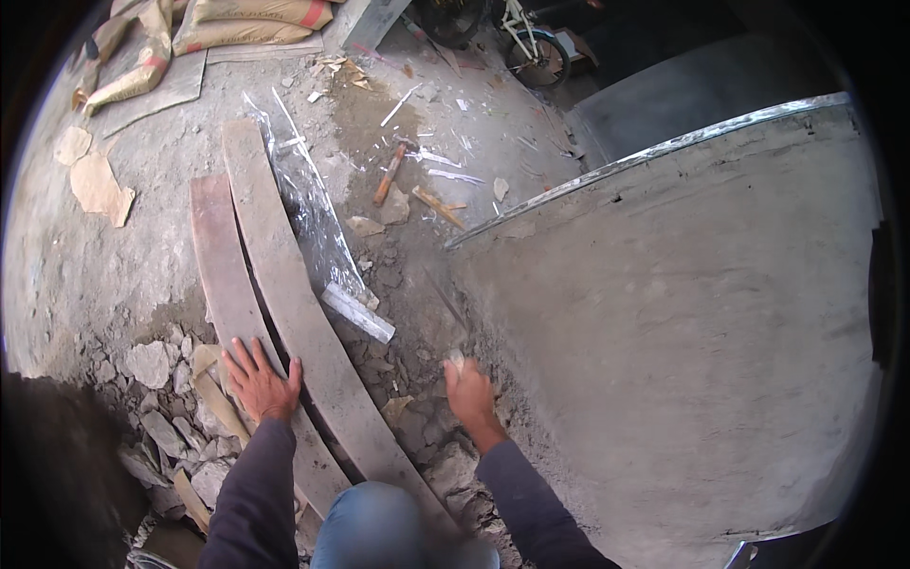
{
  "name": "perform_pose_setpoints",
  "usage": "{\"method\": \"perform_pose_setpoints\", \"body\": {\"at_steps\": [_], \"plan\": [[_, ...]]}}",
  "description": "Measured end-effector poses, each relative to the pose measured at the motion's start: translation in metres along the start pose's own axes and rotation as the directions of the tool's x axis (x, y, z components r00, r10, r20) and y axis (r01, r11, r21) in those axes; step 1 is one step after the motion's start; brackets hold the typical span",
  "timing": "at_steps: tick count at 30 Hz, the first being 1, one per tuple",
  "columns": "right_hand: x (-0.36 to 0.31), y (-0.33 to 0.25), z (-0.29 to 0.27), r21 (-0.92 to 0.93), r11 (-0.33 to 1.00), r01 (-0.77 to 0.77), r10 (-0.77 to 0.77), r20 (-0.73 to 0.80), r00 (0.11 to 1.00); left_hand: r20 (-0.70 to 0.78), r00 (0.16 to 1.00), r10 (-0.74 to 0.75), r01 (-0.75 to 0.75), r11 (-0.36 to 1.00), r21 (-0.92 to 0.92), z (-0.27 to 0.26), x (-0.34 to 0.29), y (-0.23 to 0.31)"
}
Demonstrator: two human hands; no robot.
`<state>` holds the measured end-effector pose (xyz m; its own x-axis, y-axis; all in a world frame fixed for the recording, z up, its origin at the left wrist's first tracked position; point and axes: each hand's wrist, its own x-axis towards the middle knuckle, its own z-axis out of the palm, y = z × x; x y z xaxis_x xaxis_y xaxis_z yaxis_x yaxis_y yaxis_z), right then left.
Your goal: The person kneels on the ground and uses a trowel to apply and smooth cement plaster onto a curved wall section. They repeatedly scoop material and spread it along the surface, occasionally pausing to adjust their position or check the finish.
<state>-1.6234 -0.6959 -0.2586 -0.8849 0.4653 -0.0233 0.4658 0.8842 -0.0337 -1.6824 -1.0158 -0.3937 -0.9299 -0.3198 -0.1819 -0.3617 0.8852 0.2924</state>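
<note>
My left hand (pixel 262 381) lies flat with spread fingers on a reddish-brown wooden plank (pixel 220 248). A second, greyer plank (pixel 275 237) runs alongside it, with a narrow dark gap between the two. My right hand (pixel 470 396) is closed around the pale handle of a trowel (pixel 445 303). Its thin blade, partly blurred and seen nearly edge-on, points away from me just above the dirt. To its right rises a broad grey plastered wall (pixel 664 313), close to my right hand. My knee (pixel 374 526) rests over the near part of the planks.
Broken rubble (pixel 171 427) is heaped left of the planks. Beyond them lie a clear plastic sheet (pixel 313 209), a short metal piece (pixel 358 311) and a hammer (pixel 390 174). Filled paper sacks (pixel 251 21) are stacked at the back left. A bicycle wheel (pixel 538 59) shows farther back.
</note>
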Motion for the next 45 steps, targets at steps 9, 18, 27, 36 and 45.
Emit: {"method": "perform_pose_setpoints", "body": {"at_steps": [9,18,27,36,45], "plan": [[0.016,0.013,-0.013,0.021,0.996,-0.089,0.087,0.083,0.993,0.086,0.996,-0.039,0.033,0.997,0.071,-0.008,-0.014,0.009],[0.017,0.023,-0.030,0.039,0.999,0.012,-0.012,-0.002,1.000,0.026,1.000,0.015,-0.015,1.000,0.014,-0.027,-0.021,0.030],[-0.003,0.053,-0.048,0.066,0.988,0.139,-0.127,-0.163,0.979,0.034,0.999,0.030,-0.030,0.999,0.027,-0.025,-0.021,0.039],[-0.022,0.096,-0.079,0.101,0.845,0.525,-0.436,-0.437,0.786,-0.009,0.999,0.037,-0.037,0.999,0.023,-0.031,-0.026,0.040],[-0.035,0.097,-0.066,0.270,0.932,0.242,-0.179,-0.237,0.955,-0.066,0.997,0.035,-0.036,0.999,-0.011,-0.020,-0.026,0.031]]}}
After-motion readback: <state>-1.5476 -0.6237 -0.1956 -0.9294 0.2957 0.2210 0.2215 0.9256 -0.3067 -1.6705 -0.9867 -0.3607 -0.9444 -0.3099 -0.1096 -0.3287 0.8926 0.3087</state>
